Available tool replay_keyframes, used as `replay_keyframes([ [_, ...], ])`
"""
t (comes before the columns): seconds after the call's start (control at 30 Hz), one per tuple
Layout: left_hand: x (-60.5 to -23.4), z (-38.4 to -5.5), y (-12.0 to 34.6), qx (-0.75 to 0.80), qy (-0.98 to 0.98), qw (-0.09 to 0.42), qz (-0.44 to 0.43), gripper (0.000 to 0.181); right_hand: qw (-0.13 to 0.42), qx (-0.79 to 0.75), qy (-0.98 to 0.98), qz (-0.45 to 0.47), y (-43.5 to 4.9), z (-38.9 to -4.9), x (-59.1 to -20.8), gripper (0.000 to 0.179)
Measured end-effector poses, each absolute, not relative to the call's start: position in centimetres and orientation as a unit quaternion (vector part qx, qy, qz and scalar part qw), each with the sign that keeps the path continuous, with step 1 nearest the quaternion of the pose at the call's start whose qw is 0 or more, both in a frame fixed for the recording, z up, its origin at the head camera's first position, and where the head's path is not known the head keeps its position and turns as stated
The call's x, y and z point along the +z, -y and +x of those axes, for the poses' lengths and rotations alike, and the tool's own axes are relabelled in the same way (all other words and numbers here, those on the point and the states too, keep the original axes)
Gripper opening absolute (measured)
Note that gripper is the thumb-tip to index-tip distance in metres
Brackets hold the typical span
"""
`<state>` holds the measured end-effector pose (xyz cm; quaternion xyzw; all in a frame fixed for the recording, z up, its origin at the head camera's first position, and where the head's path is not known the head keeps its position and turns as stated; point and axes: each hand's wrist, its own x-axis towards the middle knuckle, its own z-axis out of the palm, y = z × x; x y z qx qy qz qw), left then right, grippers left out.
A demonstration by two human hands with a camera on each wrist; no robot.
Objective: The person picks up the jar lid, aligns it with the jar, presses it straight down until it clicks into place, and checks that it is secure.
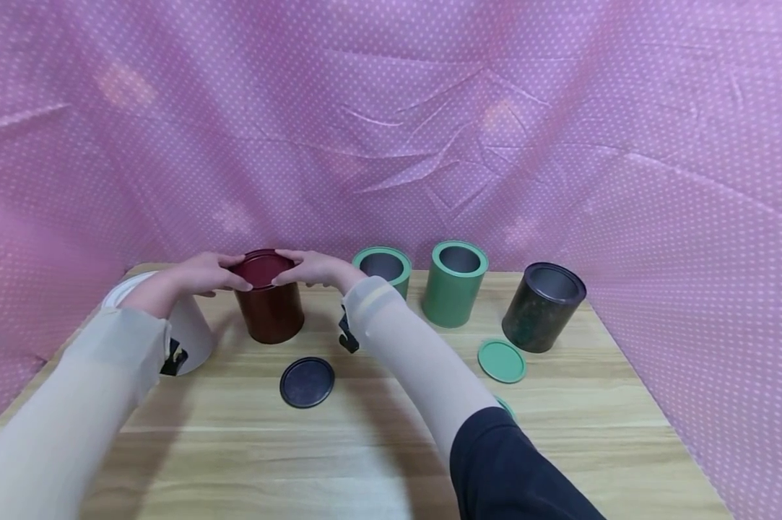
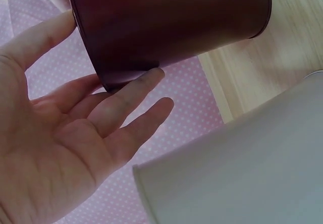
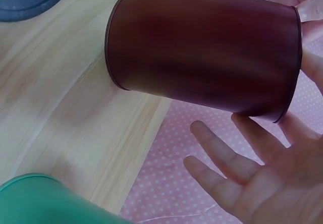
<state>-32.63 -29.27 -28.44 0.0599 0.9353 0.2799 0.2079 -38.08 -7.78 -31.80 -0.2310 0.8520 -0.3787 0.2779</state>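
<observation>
"If we take the glossy dark red cylindrical canister (image 1: 272, 318) as the centre of our clock, what do we find at its rim?"

"We find the left hand (image 1: 198, 278) at nine o'clock and the right hand (image 1: 319, 267) at three. The canister stands upright on the pale wood-grain table (image 1: 235, 448), towards the table's eleven o'clock edge."

"Are the fingers clenched?"

"No. On both hands we see them spread and nearly straight, touching the rim and upper wall; each little finger stands off the wall. How hard they press, we cannot tell."

"Why from both sides?"

"We judge that the top is too broad for one hand, and that opposed hands would keep the canister from tipping. A red surface fills the rim, probably a seated lid."

"And around it?"

"At about half past eight we have a smooth white cylindrical canister (image 1: 192, 325), partly hidden. Along three o'clock come a thick-rimmed green cylindrical canister (image 1: 383, 267), a matching second green canister (image 1: 454, 296) and a mottled black cylindrical canister (image 1: 539, 314), all showing grey hollows. A flat round black lid (image 1: 307, 383) lies at five o'clock, and a flat round green lid (image 1: 502, 361) between three and four. Being flat, they should lie steady, well apart. Behind everything, at twelve, hangs a pink polka-dot cloth (image 1: 391, 144)."
</observation>
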Motion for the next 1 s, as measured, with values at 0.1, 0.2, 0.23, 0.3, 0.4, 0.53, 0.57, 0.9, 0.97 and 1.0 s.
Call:
replay_keyframes([
  [0.1,-28.4,-32.5,29.0,0.271,-0.938,0.205,0.065,0.082,0.271,-0.39,-0.846,-0.243,7.6,-37.8,-31.9,0.071],
  [0.2,-28.4,-32.1,28.7,0.269,-0.939,0.202,0.067,0.082,0.267,-0.405,-0.836,-0.257,7.5,-37.5,-31.9,0.071],
  [0.23,-28.4,-31.9,28.6,0.271,-0.939,0.202,0.068,0.081,0.268,-0.408,-0.835,-0.256,7.4,-37.4,-31.9,0.071],
  [0.3,-28.4,-31.6,28.5,0.273,-0.939,0.199,0.071,0.08,0.268,-0.411,-0.834,-0.253,7.4,-37.2,-31.9,0.071],
  [0.4,-28.3,-31.2,28.4,0.274,-0.938,0.197,0.073,0.079,0.267,-0.417,-0.832,-0.248,7.3,-36.8,-31.9,0.071],
  [0.53,-28.3,-30.7,28.2,0.271,-0.938,0.201,0.075,0.078,0.252,-0.424,-0.832,-0.254,7.2,-36.3,-32.1,0.071],
  [0.57,-28.2,-30.7,28.2,0.268,-0.939,0.201,0.077,0.078,0.246,-0.424,-0.833,-0.255,7.2,-36.2,-32.2,0.071],
  [0.9,-28.4,-30.3,27.9,0.218,-0.962,0.143,0.085,0.079,0.224,-0.394,-0.853,-0.258,7.0,-35.9,-32.1,0.069],
  [0.97,-28.2,-30.2,27.8,0.22,-0.962,0.136,0.088,0.078,0.228,-0.387,-0.853,-0.265,6.7,-35.9,-31.7,0.068],
  [1.0,-28.1,-30.1,27.7,0.223,-0.962,0.13,0.094,0.077,0.23,-0.384,-0.853,-0.268,6.5,-35.9,-31.4,0.067],
])
